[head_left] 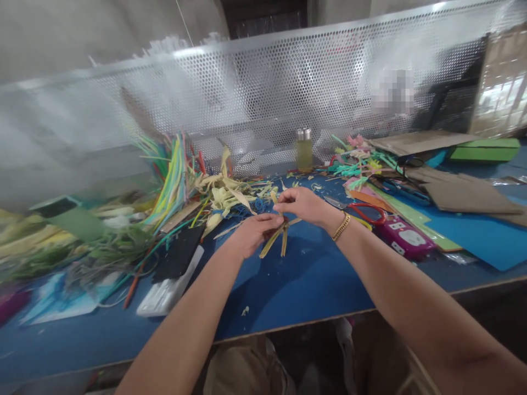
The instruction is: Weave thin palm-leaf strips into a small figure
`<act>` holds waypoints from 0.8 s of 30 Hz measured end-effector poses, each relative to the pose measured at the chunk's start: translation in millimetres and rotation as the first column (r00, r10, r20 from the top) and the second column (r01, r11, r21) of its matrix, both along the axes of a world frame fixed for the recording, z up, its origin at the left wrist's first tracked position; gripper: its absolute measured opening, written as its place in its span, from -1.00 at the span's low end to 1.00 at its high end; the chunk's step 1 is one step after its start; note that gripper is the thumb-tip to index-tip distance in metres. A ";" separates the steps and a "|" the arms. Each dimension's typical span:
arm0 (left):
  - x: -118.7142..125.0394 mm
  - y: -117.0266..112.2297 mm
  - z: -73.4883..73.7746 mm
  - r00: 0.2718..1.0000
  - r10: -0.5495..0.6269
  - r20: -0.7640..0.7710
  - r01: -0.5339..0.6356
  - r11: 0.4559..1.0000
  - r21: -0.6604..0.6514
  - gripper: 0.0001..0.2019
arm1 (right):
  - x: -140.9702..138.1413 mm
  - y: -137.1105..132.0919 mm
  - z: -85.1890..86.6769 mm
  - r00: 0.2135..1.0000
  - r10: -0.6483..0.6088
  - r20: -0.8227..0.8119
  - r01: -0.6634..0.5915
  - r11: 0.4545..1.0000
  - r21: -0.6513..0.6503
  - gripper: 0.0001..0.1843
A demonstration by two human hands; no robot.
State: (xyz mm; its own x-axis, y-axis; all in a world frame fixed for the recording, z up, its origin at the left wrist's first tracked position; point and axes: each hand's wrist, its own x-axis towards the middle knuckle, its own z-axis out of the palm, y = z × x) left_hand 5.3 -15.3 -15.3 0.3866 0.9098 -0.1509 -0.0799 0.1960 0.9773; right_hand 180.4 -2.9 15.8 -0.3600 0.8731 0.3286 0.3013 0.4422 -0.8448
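Both my hands meet over the middle of the blue table (304, 291). My left hand (259, 231) pinches a small bundle of dried husk strips (272, 243), whose ends hang below the fingers. Just above it, my right hand (300, 204), with a gold bracelet at the wrist, has thumb and fingertips closed on the upper end of a pale strip from the same bundle. The exact grip point is partly hidden by the fingers. Beyond the hands lies a loose heap of pale husk pieces (226, 195).
Red-handled scissors (368, 213) and a purple power strip (407, 238) lie to the right, near coloured sheets (473, 230). A black phone (179, 255) rests on a white case at left. Pipe cleaners (175, 170) and a bottle (304, 151) stand before the perforated metal panel (272, 93).
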 end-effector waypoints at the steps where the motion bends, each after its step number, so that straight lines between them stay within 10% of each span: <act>1: 0.1 0.7 0.0 1.000 0.006 0.009 -0.006 1.000 -0.007 -0.75 | -1.2 -0.5 0.1 1.000 -0.024 -0.017 0.023 1.000 -0.008 -0.73; 16: -1.3 -4.4 13.8 0.980 -0.005 -0.196 0.016 0.999 0.052 -0.74 | -17.2 0.2 -12.8 0.942 -0.294 -0.163 0.289 0.956 -0.055 -0.77; 24: 3.3 1.0 -1.1 0.991 0.025 -0.132 -0.014 0.997 0.079 -0.71 | -6.1 9.7 -17.0 0.945 -0.319 0.070 0.308 0.942 0.131 -0.77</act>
State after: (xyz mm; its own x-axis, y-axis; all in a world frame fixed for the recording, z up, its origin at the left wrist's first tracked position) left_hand 8.6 -14.3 -16.4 0.3498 0.9280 -0.1284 0.0489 0.1188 0.9917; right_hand 174.3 6.8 -1.1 -0.1064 0.9041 0.4138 0.5124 0.4065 -0.7564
